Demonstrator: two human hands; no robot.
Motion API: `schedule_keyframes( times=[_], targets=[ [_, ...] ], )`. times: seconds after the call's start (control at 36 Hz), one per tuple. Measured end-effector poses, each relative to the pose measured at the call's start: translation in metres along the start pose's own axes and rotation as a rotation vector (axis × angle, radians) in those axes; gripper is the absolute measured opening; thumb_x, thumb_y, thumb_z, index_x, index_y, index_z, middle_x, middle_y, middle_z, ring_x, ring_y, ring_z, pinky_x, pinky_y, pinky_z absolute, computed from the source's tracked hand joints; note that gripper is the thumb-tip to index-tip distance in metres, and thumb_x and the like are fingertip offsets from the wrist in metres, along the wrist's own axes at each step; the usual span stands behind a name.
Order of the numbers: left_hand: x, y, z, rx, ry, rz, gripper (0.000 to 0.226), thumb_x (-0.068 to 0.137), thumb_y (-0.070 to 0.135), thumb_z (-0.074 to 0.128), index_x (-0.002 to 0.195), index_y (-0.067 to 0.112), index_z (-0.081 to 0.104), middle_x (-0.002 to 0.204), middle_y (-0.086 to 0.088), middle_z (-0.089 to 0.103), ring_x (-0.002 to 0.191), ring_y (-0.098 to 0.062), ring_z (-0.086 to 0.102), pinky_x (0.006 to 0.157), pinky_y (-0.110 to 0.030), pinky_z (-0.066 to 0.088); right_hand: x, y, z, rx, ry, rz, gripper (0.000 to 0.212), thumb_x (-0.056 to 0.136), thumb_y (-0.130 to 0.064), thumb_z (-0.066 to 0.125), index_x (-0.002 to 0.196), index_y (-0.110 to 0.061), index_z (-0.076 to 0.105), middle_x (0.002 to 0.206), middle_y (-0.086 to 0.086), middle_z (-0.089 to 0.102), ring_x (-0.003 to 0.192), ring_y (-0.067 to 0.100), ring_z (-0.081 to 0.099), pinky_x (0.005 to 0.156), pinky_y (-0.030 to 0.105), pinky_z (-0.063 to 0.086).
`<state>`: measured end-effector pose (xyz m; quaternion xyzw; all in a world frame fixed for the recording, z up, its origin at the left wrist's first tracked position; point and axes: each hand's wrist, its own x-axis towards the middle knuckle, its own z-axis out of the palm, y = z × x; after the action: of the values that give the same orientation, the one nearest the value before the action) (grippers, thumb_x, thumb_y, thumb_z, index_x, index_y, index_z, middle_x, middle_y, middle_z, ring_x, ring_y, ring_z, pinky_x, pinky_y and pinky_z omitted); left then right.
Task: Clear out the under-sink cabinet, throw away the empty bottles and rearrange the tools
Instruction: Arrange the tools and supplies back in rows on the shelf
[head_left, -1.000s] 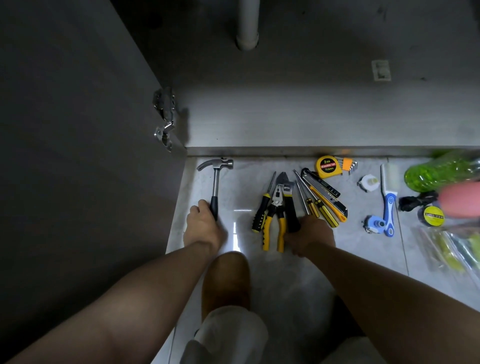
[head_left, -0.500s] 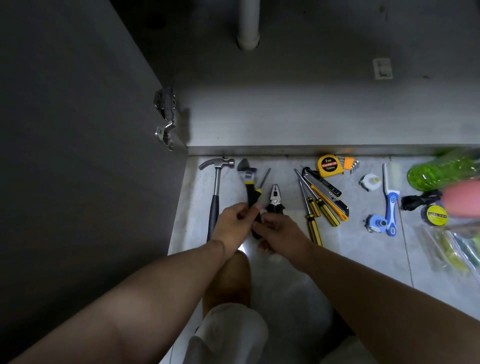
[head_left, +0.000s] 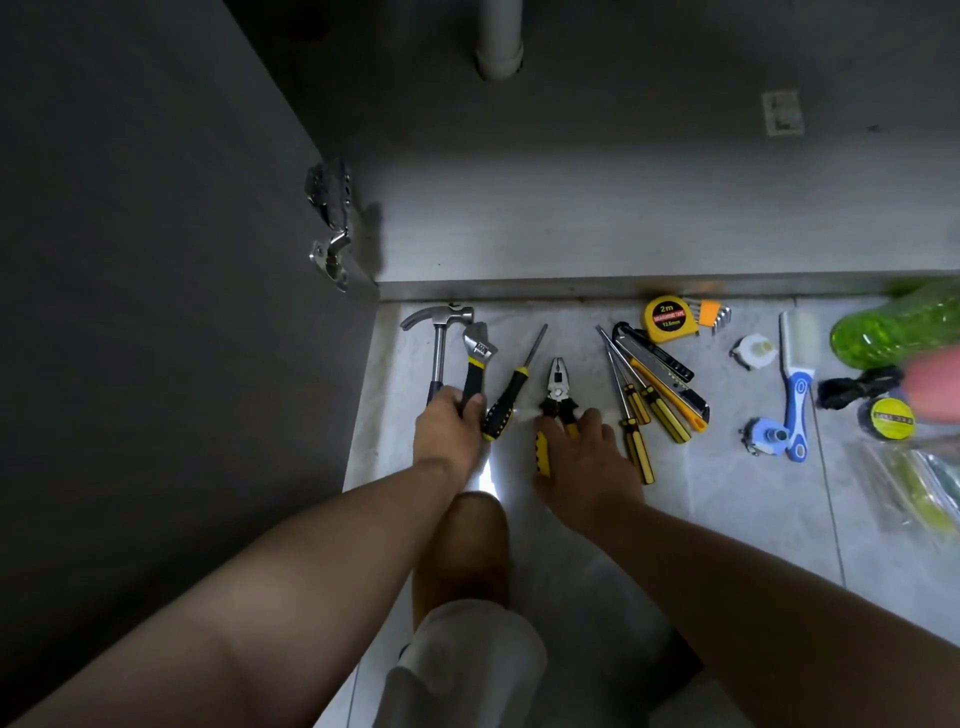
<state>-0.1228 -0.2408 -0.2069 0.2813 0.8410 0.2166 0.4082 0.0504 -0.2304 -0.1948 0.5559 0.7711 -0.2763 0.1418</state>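
Observation:
Tools lie in a row on the tiled floor in front of the open cabinet. My left hand (head_left: 451, 427) grips the black handle of the adjustable wrench (head_left: 479, 349), which lies beside the hammer (head_left: 439, 332). A black-and-yellow screwdriver (head_left: 511, 392) lies just right of the wrench. My right hand (head_left: 584, 462) rests on the yellow handles of the pliers (head_left: 557, 387); its fingers look fairly straight. Further right lie several yellow screwdrivers (head_left: 636, 400), a utility knife (head_left: 670, 382), a yellow tape measure (head_left: 666, 318) and hex keys (head_left: 714, 314).
The open cabinet door (head_left: 156, 260) stands at my left with its hinge (head_left: 332, 223). A white drain pipe (head_left: 498, 41) hangs inside the cabinet. At right are a blue brush (head_left: 795, 395), a green bottle (head_left: 893, 325), a tape roll (head_left: 891, 418) and a plastic bag (head_left: 914, 483). My knee (head_left: 462, 551) is between my arms.
The wrench has moved left, next to the hammer, with my left hand on its handle. My hands have parted, and my right hand has settled on the pliers' handles.

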Motion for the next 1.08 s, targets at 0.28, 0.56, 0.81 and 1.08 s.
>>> schedule_keyframes(
  times=[0.28,0.56,0.81,1.08],
  targets=[
    [-0.010,0.002,-0.002,0.322,-0.017,0.215,0.038,0.084,0.005,0.065,0.117,0.009,0.047,0.121,-0.013,0.048,0.107,-0.032,0.053,0.085,-0.044,0.050,-0.001,0.004,0.009,0.041,-0.004,0.082,0.072,0.086,-0.030,0.071,0.140,-0.035,0.024,0.136,0.017,0.027,0.124,0.032,0.042,0.087,0.040,0.058],
    [-0.013,0.004,0.017,0.476,-0.158,0.459,0.048,0.096,0.017,0.057,0.143,0.023,0.048,0.128,-0.008,0.051,0.118,-0.027,0.052,0.092,-0.034,0.049,-0.008,0.020,0.000,0.418,0.064,0.102,0.061,0.072,-0.047,0.071,0.123,-0.035,0.040,0.119,0.008,0.036,0.105,0.034,0.052,0.084,0.043,0.055],
    [-0.016,0.010,0.024,0.351,-0.230,0.428,0.041,0.089,0.021,0.066,0.130,0.023,0.062,0.121,-0.005,0.054,0.112,-0.024,0.058,0.096,-0.037,0.051,0.014,-0.002,-0.026,0.577,0.141,-0.016,0.062,0.076,-0.031,0.073,0.126,-0.041,0.038,0.118,0.005,0.036,0.089,0.024,0.055,0.081,0.043,0.057],
    [0.006,-0.015,-0.024,0.474,0.102,0.080,0.023,0.098,0.016,0.052,0.120,0.012,0.047,0.121,-0.014,0.048,0.112,-0.035,0.051,0.092,-0.050,0.050,0.034,-0.033,-0.016,0.289,-0.032,-0.069,0.055,0.078,-0.032,0.071,0.120,-0.035,0.036,0.116,0.008,0.033,0.102,0.033,0.047,0.079,0.041,0.052]
  ],
)
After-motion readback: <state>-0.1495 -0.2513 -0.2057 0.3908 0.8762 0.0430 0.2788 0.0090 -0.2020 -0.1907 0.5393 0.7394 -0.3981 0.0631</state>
